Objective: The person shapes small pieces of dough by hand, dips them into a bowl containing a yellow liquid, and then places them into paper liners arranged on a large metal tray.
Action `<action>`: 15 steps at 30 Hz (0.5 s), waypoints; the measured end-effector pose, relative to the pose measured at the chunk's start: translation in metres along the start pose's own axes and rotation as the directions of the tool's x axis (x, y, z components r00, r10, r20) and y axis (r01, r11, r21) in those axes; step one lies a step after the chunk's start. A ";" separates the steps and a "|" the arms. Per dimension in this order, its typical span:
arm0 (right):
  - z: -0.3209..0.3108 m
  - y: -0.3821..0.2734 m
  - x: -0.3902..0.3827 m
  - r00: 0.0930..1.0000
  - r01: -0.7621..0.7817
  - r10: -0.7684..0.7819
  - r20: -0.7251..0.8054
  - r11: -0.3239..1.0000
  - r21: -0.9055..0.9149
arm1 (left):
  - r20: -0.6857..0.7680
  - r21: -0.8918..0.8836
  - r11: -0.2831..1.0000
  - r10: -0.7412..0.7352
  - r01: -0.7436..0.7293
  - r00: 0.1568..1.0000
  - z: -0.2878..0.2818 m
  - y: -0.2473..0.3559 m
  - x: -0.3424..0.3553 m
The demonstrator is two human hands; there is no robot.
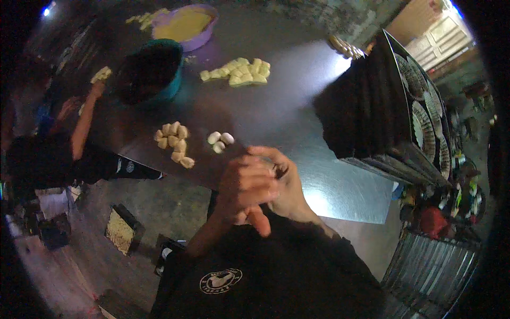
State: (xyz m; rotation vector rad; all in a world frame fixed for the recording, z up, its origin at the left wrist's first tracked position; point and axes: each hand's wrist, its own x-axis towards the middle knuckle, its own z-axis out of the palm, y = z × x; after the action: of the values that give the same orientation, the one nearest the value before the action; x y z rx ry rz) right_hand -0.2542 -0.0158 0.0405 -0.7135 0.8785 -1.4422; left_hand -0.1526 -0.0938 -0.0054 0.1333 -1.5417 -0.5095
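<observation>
Close to my chest, at the near edge of the metal table (265, 114), my left hand (245, 183) and my right hand (289, 189) are cupped together. The left palm lies over the right, with fingers curled. Whatever is between the palms is hidden. Just beyond my hands sit three smooth white dough balls (219, 141). To their left is a cluster of light brown dough pieces (172, 141). Farther back lies a pile of pale yellow dough pieces (244, 72).
A teal tub (175, 80) and a purple basin (210, 29) stand far left. Stacked dark trays (366, 111) with fluted liners occupy the right side. At left, another person's hand (95, 90) is near some dough. A tray of yellow bits (121, 232) is on the floor.
</observation>
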 end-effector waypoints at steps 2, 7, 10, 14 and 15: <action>0.022 0.004 0.004 0.999 0.029 -0.027 0.034 0.999 -0.037 | -0.018 -0.019 0.993 -0.113 0.112 0.993 -0.014 0.005 -0.006; 0.055 0.011 0.051 0.959 0.245 -0.164 0.232 0.890 -0.384 | -0.201 -0.203 0.840 -0.539 0.503 0.818 -0.031 -0.013 -0.012; 0.067 0.016 0.094 0.952 0.110 -0.032 0.304 0.964 -0.243 | -0.283 -0.395 0.692 -0.717 0.604 0.637 -0.053 -0.042 0.000; 0.089 0.024 0.181 0.967 -0.066 0.088 0.237 0.993 -0.101 | -0.267 -0.605 0.474 -0.878 0.639 0.399 -0.109 -0.068 0.026; 0.089 0.024 0.216 0.979 0.042 0.033 0.202 0.934 -0.354 | -0.241 -0.653 0.423 -0.902 0.629 0.357 -0.120 -0.075 0.027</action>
State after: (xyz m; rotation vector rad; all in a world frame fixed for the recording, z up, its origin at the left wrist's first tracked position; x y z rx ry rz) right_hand -0.1814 -0.2391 0.0497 -1.1171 0.9873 -1.1969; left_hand -0.0550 -0.1990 -0.0155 0.6550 -0.5910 -1.4872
